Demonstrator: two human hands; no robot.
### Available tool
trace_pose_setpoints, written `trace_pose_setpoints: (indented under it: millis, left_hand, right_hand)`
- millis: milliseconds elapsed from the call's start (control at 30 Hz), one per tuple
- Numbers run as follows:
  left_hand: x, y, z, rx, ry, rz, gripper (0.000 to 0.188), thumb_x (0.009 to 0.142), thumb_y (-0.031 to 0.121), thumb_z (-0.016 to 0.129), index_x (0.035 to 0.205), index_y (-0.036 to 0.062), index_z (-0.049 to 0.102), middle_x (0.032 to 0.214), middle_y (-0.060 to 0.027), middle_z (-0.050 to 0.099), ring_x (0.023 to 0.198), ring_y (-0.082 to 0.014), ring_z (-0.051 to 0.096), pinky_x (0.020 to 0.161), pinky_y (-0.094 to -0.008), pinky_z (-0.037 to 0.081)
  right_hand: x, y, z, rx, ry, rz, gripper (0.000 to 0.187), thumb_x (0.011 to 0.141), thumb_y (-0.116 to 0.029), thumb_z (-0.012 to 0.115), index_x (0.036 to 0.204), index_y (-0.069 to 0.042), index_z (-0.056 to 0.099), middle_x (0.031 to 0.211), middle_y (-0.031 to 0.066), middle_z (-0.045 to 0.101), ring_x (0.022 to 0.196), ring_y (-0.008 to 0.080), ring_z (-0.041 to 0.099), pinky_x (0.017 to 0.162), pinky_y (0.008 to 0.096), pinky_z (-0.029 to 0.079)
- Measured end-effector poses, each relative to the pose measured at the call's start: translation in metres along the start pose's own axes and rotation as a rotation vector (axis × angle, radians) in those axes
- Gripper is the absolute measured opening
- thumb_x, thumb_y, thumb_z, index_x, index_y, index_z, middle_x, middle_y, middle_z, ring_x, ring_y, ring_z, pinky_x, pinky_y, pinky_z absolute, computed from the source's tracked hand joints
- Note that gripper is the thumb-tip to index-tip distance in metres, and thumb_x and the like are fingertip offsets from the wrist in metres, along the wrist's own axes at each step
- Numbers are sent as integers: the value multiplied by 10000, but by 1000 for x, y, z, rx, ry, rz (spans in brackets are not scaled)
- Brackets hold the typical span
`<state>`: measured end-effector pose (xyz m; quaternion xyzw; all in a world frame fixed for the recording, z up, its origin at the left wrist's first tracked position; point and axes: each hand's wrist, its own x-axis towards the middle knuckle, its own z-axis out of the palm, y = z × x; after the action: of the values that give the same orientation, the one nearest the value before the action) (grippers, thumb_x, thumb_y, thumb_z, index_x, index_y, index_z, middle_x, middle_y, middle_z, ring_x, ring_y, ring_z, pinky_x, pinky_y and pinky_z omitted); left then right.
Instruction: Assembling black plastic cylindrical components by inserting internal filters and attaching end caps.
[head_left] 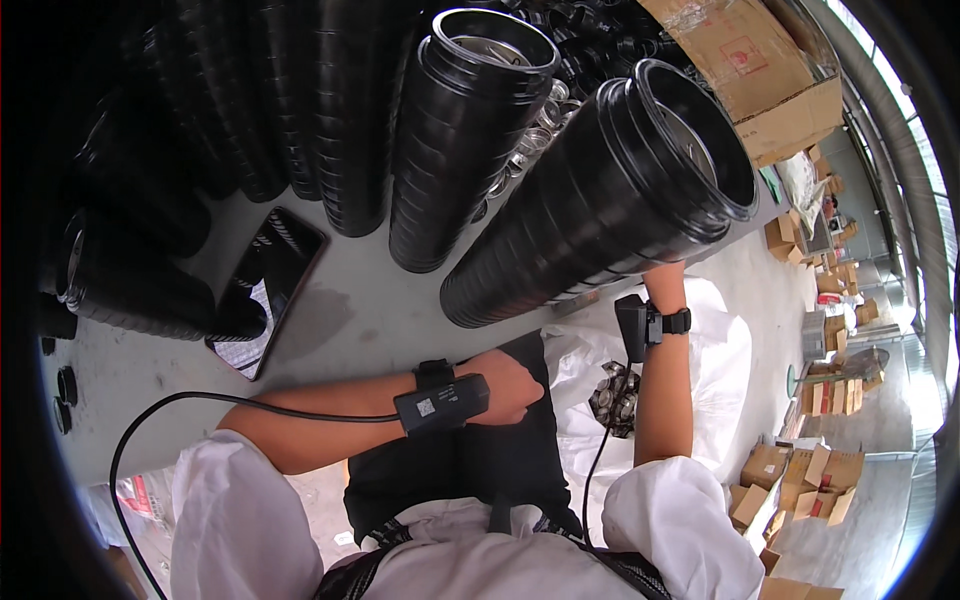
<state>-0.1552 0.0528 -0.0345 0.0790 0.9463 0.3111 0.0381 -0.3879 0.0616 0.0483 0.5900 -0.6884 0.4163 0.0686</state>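
Observation:
Near the table's front edge rises a tall stack of nested black ring-shaped parts (pixel 590 200), its round mouth turned toward the upper right. My right hand (pixel 662 274) is beside that stack, its fingers hidden behind the black rings, so I cannot see whether it grips them. A second such stack (pixel 460 140) stands to its left, with a metallic piece inside its top. My left hand (pixel 508 388) is closed in a fist above my dark trousers (pixel 440 490). Whatever it may hold is hidden. Both wrists wear black strapped devices with cables.
More black stacks (pixel 340 110) fill the left and back of the grey table (pixel 340 330). A dark-screened phone or tablet (pixel 275 265) lies there. Silver metal pieces (pixel 545 120) lie between stacks. A white bag (pixel 585 360) holds metal parts. Cardboard boxes (pixel 785 110) stand at the right.

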Motion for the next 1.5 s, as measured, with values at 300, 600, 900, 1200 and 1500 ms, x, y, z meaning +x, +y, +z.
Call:
trace_pose_setpoints:
  millis: [300, 600, 900, 1200, 1500]
  left_hand:
    - [1, 0, 4, 9, 18, 27, 179, 762, 230, 601, 799, 58, 571, 726, -108, 612, 747, -299, 623, 664, -429, 483]
    - [4, -3, 9, 45, 62, 3, 157, 747, 224, 607, 772, 70, 588, 708, -98, 619, 737, -288, 628, 649, -420, 483]
    - [1, -4, 13, 46, 101, -7, 142, 732, 218, 611, 763, 80, 599, 692, -92, 620, 718, -283, 629, 638, -409, 486]
    - [7, -5, 7, 99, 32, -23, 140, 745, 226, 607, 767, 88, 612, 665, -88, 618, 680, -277, 630, 608, -408, 484]
    - [6, -5, 11, 130, 1, -28, 170, 760, 248, 594, 779, 80, 611, 682, -91, 618, 698, -284, 629, 617, -418, 480]
  right_hand:
    - [-33, 54, 30, -497, -211, -331, 339, 774, -212, 621, 1051, -26, 567, 1034, 141, 576, 976, 315, 531, 822, 394, 429]
    - [-14, 22, 15, -437, -649, 47, 512, 743, -248, 634, 1182, -29, 489, 1179, 160, 498, 1068, 365, 468, 934, 419, 367]
    - [-53, 19, -3, -505, -207, -109, 349, 696, -223, 685, 978, -39, 595, 944, 126, 589, 942, 341, 522, 860, 405, 393]
    - [-22, 29, -6, -699, -512, -156, 351, 675, -316, 679, 879, -36, 624, 821, 148, 636, 808, 323, 610, 683, 406, 489]
    - [28, -1, -14, -491, -441, -47, 325, 733, -304, 646, 977, -89, 640, 909, 164, 639, 874, 342, 595, 731, 412, 473]
